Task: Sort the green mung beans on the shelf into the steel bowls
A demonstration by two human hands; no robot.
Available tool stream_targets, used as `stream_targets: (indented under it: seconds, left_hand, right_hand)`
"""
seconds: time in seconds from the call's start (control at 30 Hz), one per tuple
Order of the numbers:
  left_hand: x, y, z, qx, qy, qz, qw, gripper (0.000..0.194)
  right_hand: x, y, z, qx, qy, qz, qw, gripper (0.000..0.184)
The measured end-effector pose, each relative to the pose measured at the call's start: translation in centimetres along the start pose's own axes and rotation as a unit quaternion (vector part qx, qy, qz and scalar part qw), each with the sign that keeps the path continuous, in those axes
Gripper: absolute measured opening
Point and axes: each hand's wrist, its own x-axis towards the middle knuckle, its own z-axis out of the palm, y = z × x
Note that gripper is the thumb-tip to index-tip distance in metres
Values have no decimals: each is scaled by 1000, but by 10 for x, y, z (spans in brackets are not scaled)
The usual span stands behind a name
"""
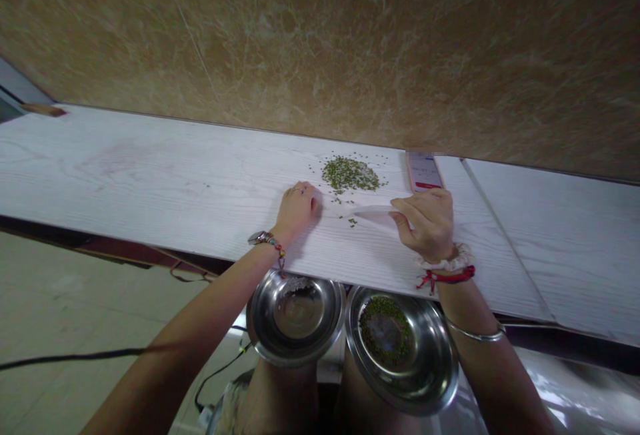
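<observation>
Resting on the white wooden ledge, my left hand [299,207] is curled closed beside a pile of small green beans [349,173]; whether anything is inside its fingers is hidden. My right hand [425,219] pinches a thin, pointed, translucent whitish blade-like piece [373,210], its kind unclear. The tip points left and lies low over the ledge, close to a few stray beans [353,222]. Some pale bits show among the pile. Below the ledge, a left steel bowl [270,345] holds whitish grains [299,284]. Green beans [384,328] line the bottom of the right steel bowl [435,361].
A phone [424,172] with a lit screen lies behind my right hand, against the brown marbled wall [320,48]. Both bowls sit over my knees under the ledge's front edge. A black cable [75,356] runs at the lower left. A brown object [44,109] lies at the far left end.
</observation>
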Motion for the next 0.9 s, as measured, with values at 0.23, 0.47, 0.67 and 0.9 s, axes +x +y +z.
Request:
stream_targets:
  seconds: [0.23, 0.47, 0.67, 0.9]
  left_hand:
    - [0, -1, 2, -1, 9, 2, 1000, 27]
    - [1, 2, -2, -9, -10, -14, 1000, 27]
    - [1, 1, -1, -23, 1, -17, 1000, 28]
    - [1, -1, 1, -23, 1, -17, 1000, 27]
  right_hand:
    - [-1, 3, -3, 37, -4, -13, 999, 8]
    - [1, 4, -6, 46, -5, -39, 998, 6]
    - [0, 5, -10, 38, -10, -27, 999, 5]
    - [-1, 4, -8, 38, -11, -25, 999, 6]
